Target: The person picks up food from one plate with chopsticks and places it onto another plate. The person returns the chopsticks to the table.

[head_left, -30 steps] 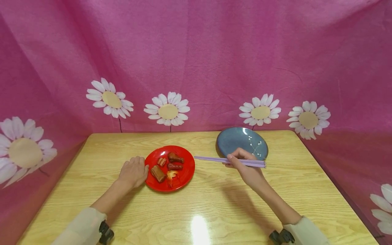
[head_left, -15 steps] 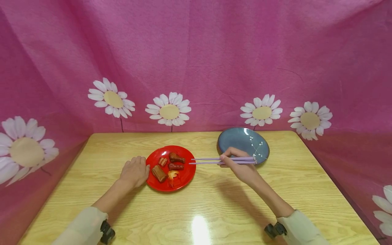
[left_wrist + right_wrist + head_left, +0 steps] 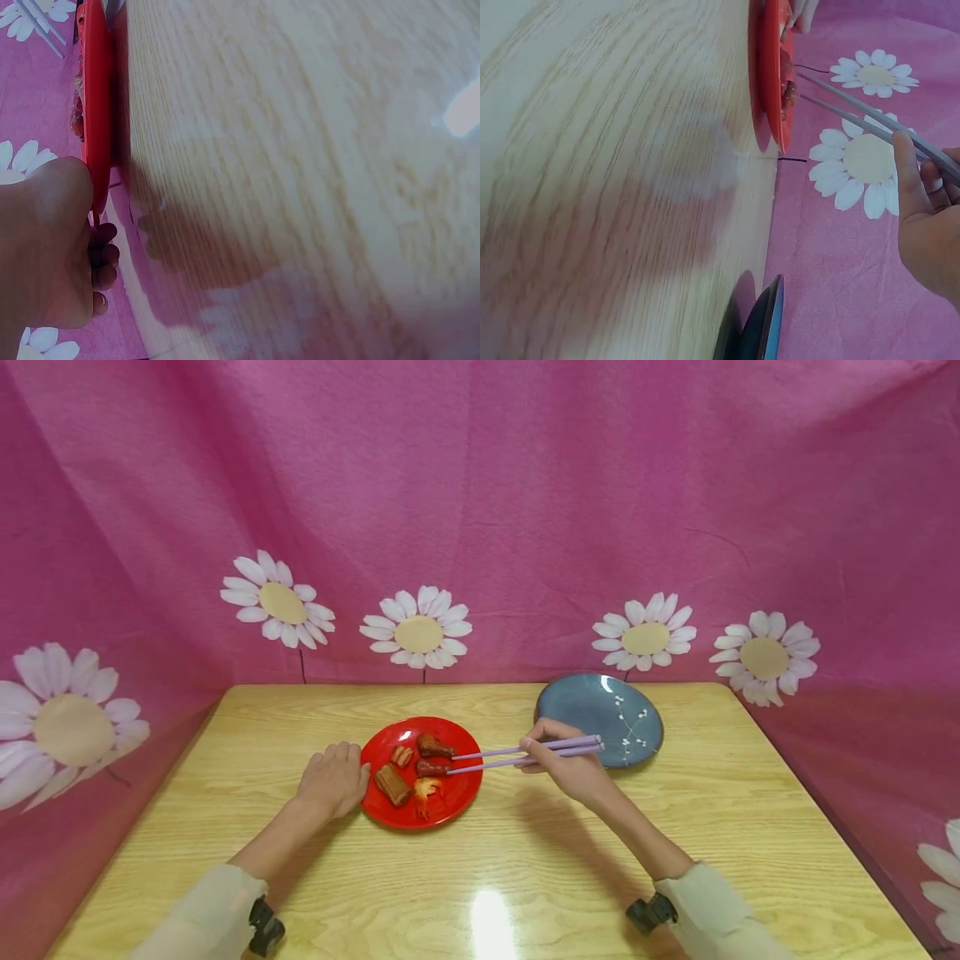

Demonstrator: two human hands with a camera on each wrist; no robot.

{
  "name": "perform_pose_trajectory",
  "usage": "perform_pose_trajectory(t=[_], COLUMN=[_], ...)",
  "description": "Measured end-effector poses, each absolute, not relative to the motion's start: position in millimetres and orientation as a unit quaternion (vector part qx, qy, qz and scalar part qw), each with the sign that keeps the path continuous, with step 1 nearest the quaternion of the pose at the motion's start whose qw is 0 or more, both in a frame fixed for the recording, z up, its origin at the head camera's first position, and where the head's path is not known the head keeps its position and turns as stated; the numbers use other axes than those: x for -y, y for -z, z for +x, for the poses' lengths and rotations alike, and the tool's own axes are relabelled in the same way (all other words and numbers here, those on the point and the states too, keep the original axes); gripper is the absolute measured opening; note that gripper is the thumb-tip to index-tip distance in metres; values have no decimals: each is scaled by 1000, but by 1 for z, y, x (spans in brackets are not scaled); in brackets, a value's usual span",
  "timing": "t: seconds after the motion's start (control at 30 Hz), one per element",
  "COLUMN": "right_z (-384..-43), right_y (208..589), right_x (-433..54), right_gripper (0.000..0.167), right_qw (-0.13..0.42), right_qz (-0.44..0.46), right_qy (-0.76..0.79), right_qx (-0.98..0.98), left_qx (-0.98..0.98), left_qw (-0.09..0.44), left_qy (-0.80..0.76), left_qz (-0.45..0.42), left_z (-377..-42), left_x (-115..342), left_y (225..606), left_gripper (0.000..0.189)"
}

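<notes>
My right hand (image 3: pixel 562 762) holds a pair of lilac chopsticks (image 3: pixel 517 752), their tips spread apart over the red plate (image 3: pixel 457 802). Those tips reach the bony ends of two drumsticks: a brown one (image 3: pixel 433 745) and a darker red one (image 3: pixel 430 768). Also on the plate lie a ribbed brown block of meat (image 3: pixel 393 785), a smaller striped piece (image 3: pixel 402 756) and an orange shrimp-like piece (image 3: pixel 425 793). At the plate's left edge is my left hand (image 3: pixel 333 778); in the left wrist view its thumb lies over the rim with the fingers (image 3: pixel 105 255) curled below.
A blue plate (image 3: pixel 581 706) with a white blossom pattern stands at the back right, partly behind my right hand. Wooden table (image 3: pixel 405 893) surface stretches toward me. A pink flowered cloth (image 3: pixel 480 527) hangs behind the table and along both sides.
My right hand has moved left, bringing the chopsticks from beside the red plate to over it. Their tips, together at first, have spread apart. My left hand stays at the rim.
</notes>
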State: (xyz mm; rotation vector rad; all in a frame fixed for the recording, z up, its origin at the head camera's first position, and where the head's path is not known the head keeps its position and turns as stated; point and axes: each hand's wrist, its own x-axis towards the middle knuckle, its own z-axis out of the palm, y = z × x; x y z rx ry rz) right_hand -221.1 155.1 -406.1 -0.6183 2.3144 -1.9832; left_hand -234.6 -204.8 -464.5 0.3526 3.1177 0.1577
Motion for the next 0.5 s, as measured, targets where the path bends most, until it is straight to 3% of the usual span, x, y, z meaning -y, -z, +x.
perform_pose_trajectory(t=[0.5], right_z=[-230], right_y=[406], right_x=[-142], right_gripper=[13], right_qw=[28], right_qz=[-195], right_qy=[627], right_qx=[-753], left_qx=[-992], left_qw=[-16], left_qy=[-46], left_qz=[118], left_z=[-234], left_x=[205], left_y=[465], left_gripper=[24])
